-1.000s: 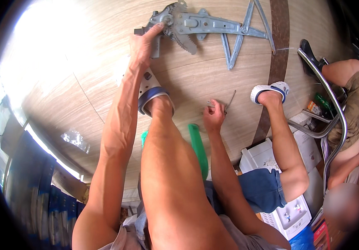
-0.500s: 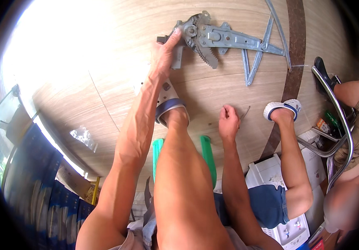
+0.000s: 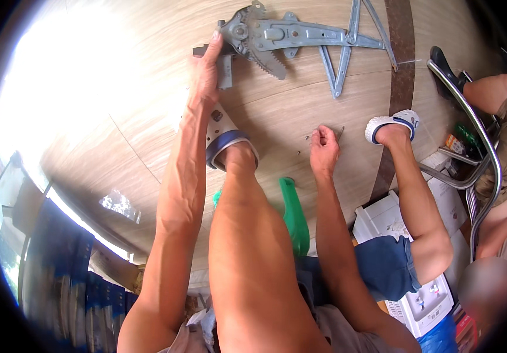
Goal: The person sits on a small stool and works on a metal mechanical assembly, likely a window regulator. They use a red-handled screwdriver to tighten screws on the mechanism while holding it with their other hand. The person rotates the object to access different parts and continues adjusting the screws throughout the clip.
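A grey metal car window regulator (image 3: 300, 34) lies on the floor ahead of me, its scissor arms stretching to the right. My left hand (image 3: 205, 73) is closed round its motor end at the left, the thumb up beside the toothed sector gear (image 3: 271, 62). Low over the floor, nearer to me, my right hand (image 3: 325, 152) has its fingers curled together. Whatever they pinch is too small to make out. Beside those fingertips are a few tiny dark pieces (image 3: 298, 153), and a thin metal rod (image 3: 340, 133) shows just right of the hand.
My white-and-blue clogs (image 3: 224, 132) stand on the tiled floor. Green stool legs (image 3: 294, 212) are by my knee. At right, another person (image 3: 506, 117) sits by a chromed chair frame (image 3: 491, 159). A white appliance (image 3: 424, 309) lies lower right; blue stacked items (image 3: 59, 265) line the left.
The view has shifted, so the regulator appears farther up and left. My left hand keeps its hold. The right hand has shifted slightly over the floor, and tiny dark pieces now show beside its fingertips.
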Demonstrator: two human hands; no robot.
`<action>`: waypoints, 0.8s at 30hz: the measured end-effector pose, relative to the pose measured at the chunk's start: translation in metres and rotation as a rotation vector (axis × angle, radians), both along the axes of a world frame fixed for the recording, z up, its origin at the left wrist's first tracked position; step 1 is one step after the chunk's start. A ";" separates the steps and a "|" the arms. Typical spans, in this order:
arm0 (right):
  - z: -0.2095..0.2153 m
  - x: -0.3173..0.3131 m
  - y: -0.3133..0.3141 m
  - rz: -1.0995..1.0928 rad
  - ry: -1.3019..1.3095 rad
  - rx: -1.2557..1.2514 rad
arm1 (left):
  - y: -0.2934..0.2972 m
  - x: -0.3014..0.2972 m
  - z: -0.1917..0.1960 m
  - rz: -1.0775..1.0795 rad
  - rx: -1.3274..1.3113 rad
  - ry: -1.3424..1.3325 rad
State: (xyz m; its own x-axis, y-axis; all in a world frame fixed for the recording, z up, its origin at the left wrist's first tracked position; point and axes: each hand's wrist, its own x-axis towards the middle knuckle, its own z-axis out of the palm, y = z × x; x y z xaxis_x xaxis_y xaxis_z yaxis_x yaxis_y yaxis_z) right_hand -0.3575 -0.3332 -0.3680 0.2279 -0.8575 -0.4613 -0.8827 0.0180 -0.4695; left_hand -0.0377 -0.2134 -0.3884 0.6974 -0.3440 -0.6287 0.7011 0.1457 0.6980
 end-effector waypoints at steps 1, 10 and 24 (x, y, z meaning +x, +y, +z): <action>0.000 -0.004 0.001 -0.005 0.002 -0.003 | 0.001 0.000 -0.003 -0.020 0.041 -0.007; -0.005 -0.021 0.020 0.191 0.026 -0.042 | 0.001 -0.002 -0.006 0.009 0.072 -0.060; 0.016 0.033 0.010 0.257 0.103 0.060 | 0.007 0.001 -0.001 -0.009 0.080 0.002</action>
